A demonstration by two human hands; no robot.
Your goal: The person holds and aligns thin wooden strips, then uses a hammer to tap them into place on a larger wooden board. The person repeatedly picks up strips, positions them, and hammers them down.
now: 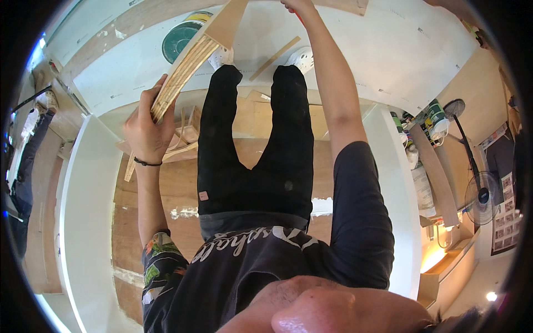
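Note:
My left hand point(149, 125) grips the lower end of a long piece of layered plywood point(186, 72). The piece slants up and to the right, showing its layered edge, and its far end passes out of the top of the picture. At the top edge, my right hand point(297, 5) is only partly in view. Its fingers are closed around a slim red thing point(300, 16), most of which is hidden, so its kind does not show. That hand is apart from the visible part of the plywood.
Beyond the plywood stands a bucket with dark green on it point(176, 43). A thin wooden strip point(275, 57) lies between my feet on a white sheet point(383, 61). Curved wooden pieces point(180, 147) are beside my left leg. At right stands a fan point(482, 195); another person's legs point(26, 166) show at far left.

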